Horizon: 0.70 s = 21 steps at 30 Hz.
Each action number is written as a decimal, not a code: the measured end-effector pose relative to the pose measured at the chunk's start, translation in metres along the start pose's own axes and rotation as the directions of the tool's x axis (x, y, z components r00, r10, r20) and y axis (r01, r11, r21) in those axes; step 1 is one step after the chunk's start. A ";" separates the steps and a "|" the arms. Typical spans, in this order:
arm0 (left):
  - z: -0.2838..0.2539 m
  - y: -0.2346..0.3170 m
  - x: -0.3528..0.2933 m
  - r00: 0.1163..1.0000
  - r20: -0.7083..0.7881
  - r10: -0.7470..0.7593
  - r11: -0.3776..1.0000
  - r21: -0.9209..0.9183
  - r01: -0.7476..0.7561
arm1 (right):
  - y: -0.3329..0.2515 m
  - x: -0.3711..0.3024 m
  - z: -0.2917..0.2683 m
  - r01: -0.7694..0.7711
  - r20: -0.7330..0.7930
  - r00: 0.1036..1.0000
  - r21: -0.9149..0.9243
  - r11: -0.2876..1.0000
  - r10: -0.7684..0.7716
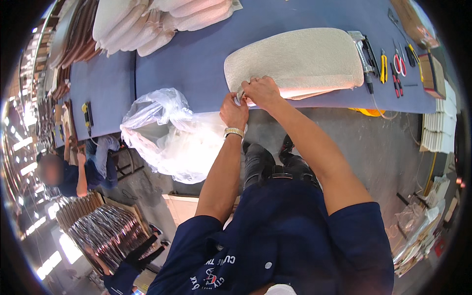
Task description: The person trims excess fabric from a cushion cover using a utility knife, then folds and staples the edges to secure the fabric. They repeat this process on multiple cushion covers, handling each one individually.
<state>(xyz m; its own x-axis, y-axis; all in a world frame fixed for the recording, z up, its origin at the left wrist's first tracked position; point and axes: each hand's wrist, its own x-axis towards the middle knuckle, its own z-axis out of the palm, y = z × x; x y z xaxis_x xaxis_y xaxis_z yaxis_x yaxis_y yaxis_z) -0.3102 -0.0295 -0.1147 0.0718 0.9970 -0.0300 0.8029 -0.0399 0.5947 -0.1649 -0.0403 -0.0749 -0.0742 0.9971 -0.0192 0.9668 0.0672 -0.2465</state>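
Note:
A beige fabric-covered cushion (pixel 295 56), long and rounded at its left end, lies on the blue-grey table near its front edge. My left hand (pixel 234 112), with a gold watch (pixel 234 132) on the wrist, pinches the fabric at the cushion's near left corner. Close beside it, my right hand (pixel 262 92) has its fingers closed on the same fabric edge, the knuckles upward. A pale underside shows along the cushion's near side. Just what lies between my fingertips is partly hidden.
A staple gun (pixel 364 54) with a hose touches the cushion's right end. Farther right are a yellow cutter (pixel 383 66), scissors (pixel 399 65) and pliers (pixel 397 81). A clear plastic bag (pixel 172 142) hangs at the table's front. Stacked beige cushions (pixel 132 24) stand far left; a co-worker (pixel 73 169) sits left.

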 end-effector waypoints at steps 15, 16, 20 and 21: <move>-0.013 -0.005 0.005 0.986 0.158 -0.062 0.986 -0.145 0.085 | 0.010 0.001 -0.011 -0.067 0.052 0.997 0.056 0.996 0.065; -0.017 -0.008 0.009 0.983 0.179 -0.028 0.978 -0.198 0.064 | 0.014 0.001 -0.018 -0.141 0.078 0.988 0.130 0.981 0.132; -0.034 -0.026 0.017 0.803 0.554 -0.219 0.463 -0.666 0.586 | 0.087 -0.014 -0.042 -0.184 -0.012 0.966 0.672 0.718 0.259; -0.033 -0.028 0.017 0.791 0.572 -0.217 0.456 -0.657 0.601 | 0.120 -0.030 -0.045 -0.125 -0.106 0.959 0.675 0.727 0.264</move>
<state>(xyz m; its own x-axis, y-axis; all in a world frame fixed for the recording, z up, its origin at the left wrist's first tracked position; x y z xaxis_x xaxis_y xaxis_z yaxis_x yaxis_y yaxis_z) -0.3508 -0.0092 -0.1050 0.2207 0.7588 -0.6127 0.0211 0.6244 0.7808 -0.0353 -0.0609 -0.0600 0.2097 0.9776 0.0197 0.5468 -0.1006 -0.8312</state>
